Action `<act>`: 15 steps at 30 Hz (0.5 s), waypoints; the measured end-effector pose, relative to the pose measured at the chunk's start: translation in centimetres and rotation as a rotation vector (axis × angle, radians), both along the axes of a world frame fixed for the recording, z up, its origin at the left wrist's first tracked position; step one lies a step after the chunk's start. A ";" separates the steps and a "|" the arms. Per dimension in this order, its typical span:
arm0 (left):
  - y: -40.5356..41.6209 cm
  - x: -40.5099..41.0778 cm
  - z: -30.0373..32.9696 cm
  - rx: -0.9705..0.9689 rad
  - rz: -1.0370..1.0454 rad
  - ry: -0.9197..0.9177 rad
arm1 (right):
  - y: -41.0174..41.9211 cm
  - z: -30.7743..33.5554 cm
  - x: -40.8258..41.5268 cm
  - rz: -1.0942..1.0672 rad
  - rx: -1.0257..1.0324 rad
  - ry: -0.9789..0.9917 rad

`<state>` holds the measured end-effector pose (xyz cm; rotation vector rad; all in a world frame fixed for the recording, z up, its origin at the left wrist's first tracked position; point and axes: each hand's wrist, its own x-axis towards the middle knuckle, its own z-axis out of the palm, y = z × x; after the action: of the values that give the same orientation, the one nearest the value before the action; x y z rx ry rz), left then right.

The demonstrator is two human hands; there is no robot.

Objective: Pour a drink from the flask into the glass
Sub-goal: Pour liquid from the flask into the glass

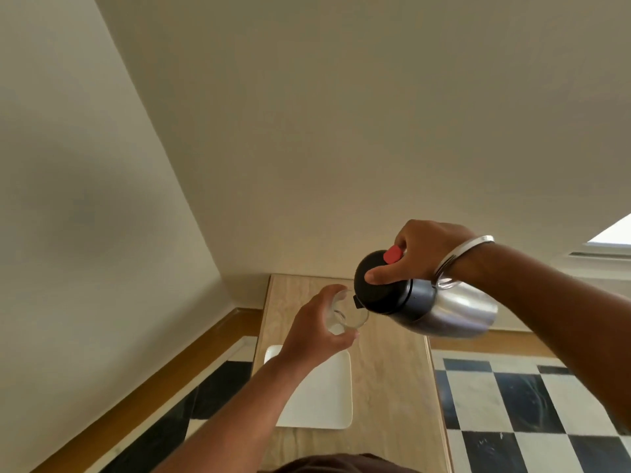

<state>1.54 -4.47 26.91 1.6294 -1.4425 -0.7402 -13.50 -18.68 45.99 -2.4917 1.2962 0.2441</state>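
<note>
A steel flask (457, 312) with a black top and a red button is tipped over to the left, its spout just above the rim of a clear glass (351, 314). My right hand (420, 250) grips the flask's handle, thumb pressed on the black lid. My left hand (317, 332) is wrapped around the glass from the left and holds it above the table. Fingers hide most of the glass. No stream of liquid is clear to see.
A narrow light wooden table (386, 377) runs away from me to the wall. A white square plate (324, 401) lies on it under my left forearm. Black and white checkered floor lies on both sides. A metal bangle (457, 254) circles my right wrist.
</note>
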 end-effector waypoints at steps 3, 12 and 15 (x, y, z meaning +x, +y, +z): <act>-0.5 -1.0 1.4 -0.018 0.026 0.014 | -0.6 2.3 0.2 0.049 -0.044 0.006; -2.4 -3.8 3.7 -0.058 0.121 0.108 | -1.6 6.2 -0.6 0.145 -0.128 0.108; -2.8 -4.6 4.3 -0.064 0.122 0.114 | -1.6 7.0 -1.2 0.168 -0.150 0.134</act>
<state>-3.07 -7.31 31.16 1.5851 -1.2623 -0.6980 -14.67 -20.31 52.97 -2.7580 1.1959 0.3717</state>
